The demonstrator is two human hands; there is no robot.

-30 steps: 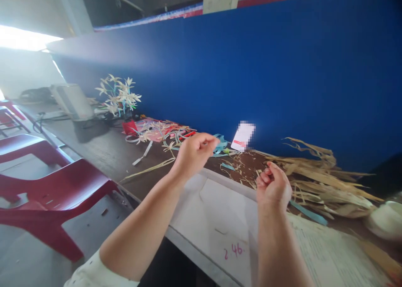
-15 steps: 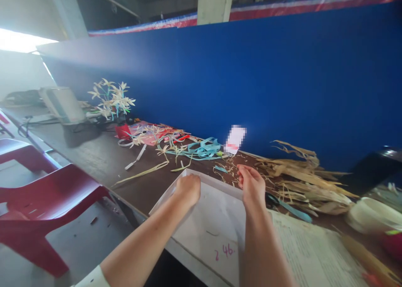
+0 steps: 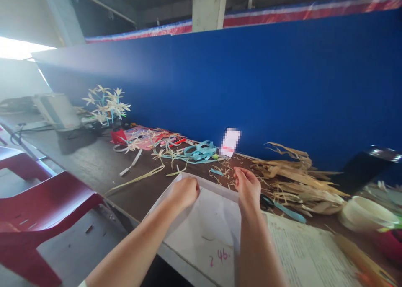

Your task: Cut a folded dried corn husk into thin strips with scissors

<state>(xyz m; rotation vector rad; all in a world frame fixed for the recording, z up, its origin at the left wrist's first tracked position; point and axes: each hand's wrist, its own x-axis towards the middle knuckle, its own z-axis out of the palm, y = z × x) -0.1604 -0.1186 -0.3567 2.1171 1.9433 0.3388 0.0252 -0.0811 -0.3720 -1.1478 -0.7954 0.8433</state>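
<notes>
Apparently the white tray (image 3: 209, 224) lies below the left hand (image 3: 186, 192)

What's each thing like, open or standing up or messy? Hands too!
White box, open on top
Left hand, fingers curled; can't see if it holds something
Right hand, fingers bent
Flower bunch, standing upright
Blue ribbon, loosely looped
Tan dry strips, messily heaped
Printed sheet, lying flat

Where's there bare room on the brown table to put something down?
At left: brown tabletop between the maroon chair and the white strip. It's crowded along the blue partition, with turquoise ribbon and dried husks beside the right hand.
</notes>
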